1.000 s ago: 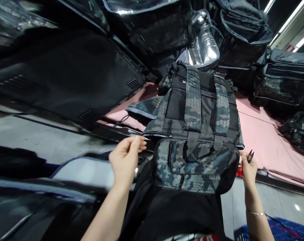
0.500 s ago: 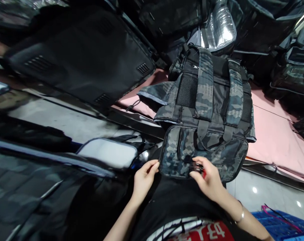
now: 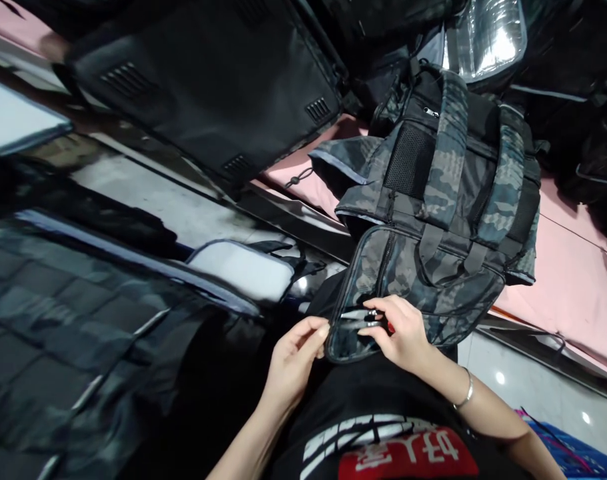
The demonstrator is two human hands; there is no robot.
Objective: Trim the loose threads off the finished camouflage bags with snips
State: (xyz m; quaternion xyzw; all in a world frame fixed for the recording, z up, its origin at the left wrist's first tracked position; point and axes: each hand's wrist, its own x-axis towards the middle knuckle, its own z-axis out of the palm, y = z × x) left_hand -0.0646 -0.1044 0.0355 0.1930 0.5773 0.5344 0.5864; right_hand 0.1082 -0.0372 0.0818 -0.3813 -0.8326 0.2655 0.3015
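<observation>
Pinching at the near corner of the backpack, seemingly to steady that edge, the left hand grasps something too small to tell, while the right hand grips scissors, blades pointing there, and the backpack overhangs the pink table.

Your backpack wore camouflage in grey, dark blue and black, with black mesh and grey loops; your snips shone silvery, your bracelet silver; your black shirt bore white markings and a red patch with white characters; the tabletop was pink, the crate blue
</observation>
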